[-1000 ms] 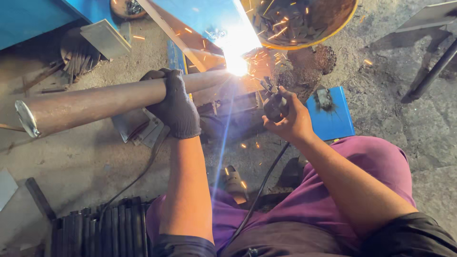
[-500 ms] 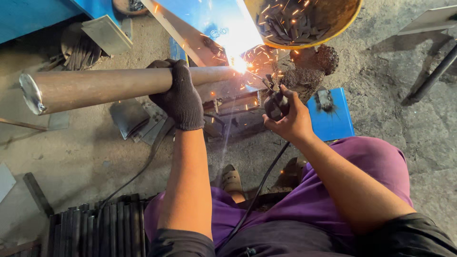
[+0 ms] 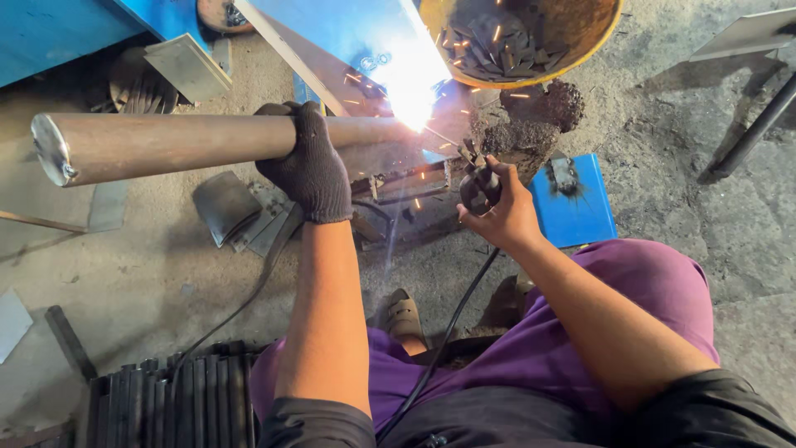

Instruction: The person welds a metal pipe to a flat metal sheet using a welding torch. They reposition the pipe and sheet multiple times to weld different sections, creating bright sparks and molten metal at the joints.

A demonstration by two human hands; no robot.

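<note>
Squatting on the concrete floor [image 3: 149, 290], I have my purple-clad knees closest, a stack of dark metal strips [image 3: 174, 402] by my left leg. My right hand [image 3: 497, 211] is bare, its grip closed round the electrode holder [image 3: 479, 184], the black cable [image 3: 439, 332] trailing back between my legs. My gloved left hand [image 3: 308, 162] wraps fully over the steel pipe [image 3: 182, 145], which lies level across my front, cut end to my left. Beyond, the arc [image 3: 412, 91] flares at the pipe's far end against a blue panel [image 3: 332, 33]. Best, I judge, to pin the pipe firmly and keep the rod tip steady. Farthest, a yellow-rimmed pan [image 3: 597, 41] holds scrap.
</note>
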